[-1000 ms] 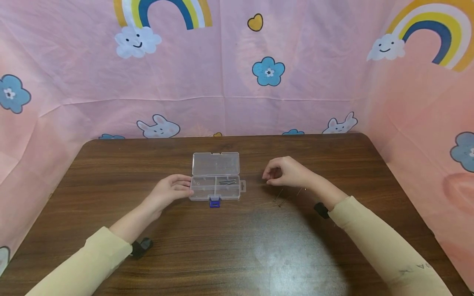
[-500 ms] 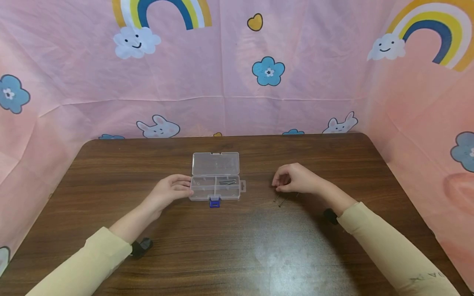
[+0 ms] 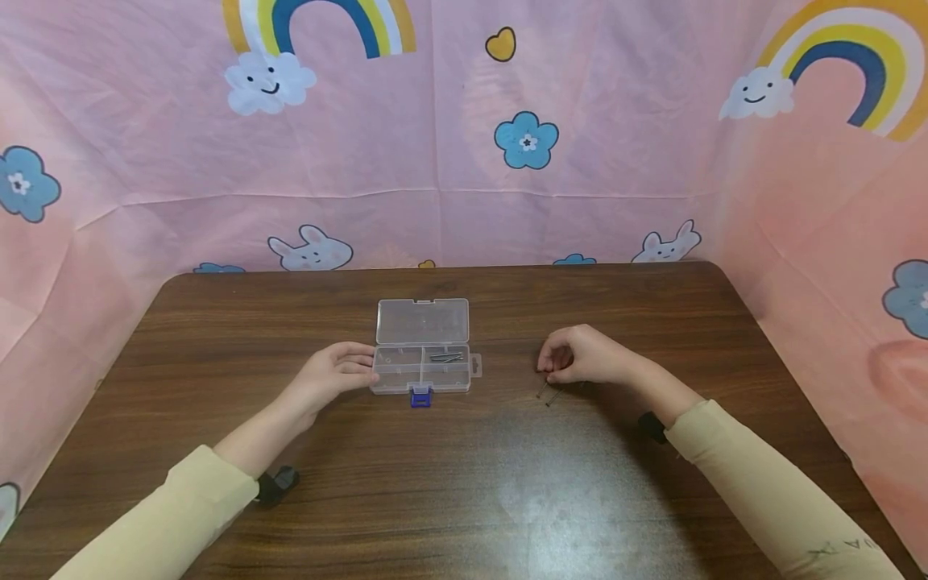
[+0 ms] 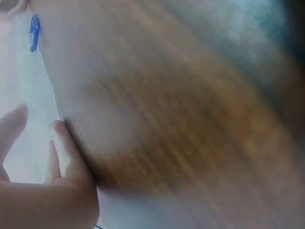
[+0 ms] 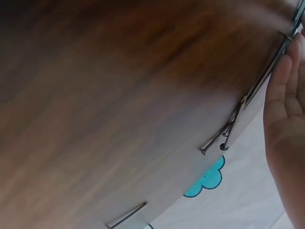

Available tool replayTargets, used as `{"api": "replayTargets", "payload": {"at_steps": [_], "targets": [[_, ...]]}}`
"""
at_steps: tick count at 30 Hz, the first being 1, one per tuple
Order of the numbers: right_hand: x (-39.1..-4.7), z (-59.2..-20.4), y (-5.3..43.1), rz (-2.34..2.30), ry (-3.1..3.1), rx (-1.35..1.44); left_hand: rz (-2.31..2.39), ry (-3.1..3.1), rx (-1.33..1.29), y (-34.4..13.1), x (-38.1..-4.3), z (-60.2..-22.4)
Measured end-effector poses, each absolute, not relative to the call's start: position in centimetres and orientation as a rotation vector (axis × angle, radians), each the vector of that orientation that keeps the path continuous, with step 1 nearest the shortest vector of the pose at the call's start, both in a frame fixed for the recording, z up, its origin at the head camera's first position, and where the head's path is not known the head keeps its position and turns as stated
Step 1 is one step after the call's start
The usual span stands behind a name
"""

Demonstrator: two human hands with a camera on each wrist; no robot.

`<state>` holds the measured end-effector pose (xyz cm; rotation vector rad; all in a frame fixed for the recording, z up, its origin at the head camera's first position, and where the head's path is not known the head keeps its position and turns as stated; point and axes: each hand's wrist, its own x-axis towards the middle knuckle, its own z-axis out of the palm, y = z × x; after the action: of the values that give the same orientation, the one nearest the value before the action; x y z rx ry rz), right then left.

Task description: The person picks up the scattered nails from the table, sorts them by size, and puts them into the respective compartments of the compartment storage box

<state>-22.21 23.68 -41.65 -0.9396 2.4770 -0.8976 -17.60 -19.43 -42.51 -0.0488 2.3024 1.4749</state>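
A clear plastic compartment box (image 3: 395, 390) lies on the table with its lid (image 3: 423, 321) folded back and its blue latch (image 3: 420, 398) toward me. Several nails (image 3: 445, 357) sit in the back right compartment. My left hand (image 3: 329, 375) rests with fairly straight fingers and thumb against the box's left side. Over on the right, my right hand (image 3: 586, 354) bends its fingers and thumb down at loose nails (image 5: 233, 125) on the table. Whether a nail is between its fingertips I cannot tell. Another nail (image 5: 127, 215) lies apart in the right wrist view.
The brown wooden table (image 3: 435, 491) has a glossy light patch at its front. A pink printed cloth (image 3: 594, 161) hangs behind and along the sides. A clear hanging tab (image 3: 476, 365) sticks out from the box's right side.
My right hand has moved right and slightly toward me, away from the box and down to the loose nails. My left hand and the box have stayed in place.
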Motion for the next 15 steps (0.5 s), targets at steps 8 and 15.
{"api": "replayTargets", "payload": {"at_steps": [8,15], "targets": [[-22.03,-41.65,23.56,-0.874,2.480,-0.979,1.472,2.295,-0.045,-19.43,-17.60,-42.39],[-22.08,-41.89,23.43,-0.845,2.488,-1.011,1.473,2.285,-0.067,-19.44,-17.72,-42.46]]}}
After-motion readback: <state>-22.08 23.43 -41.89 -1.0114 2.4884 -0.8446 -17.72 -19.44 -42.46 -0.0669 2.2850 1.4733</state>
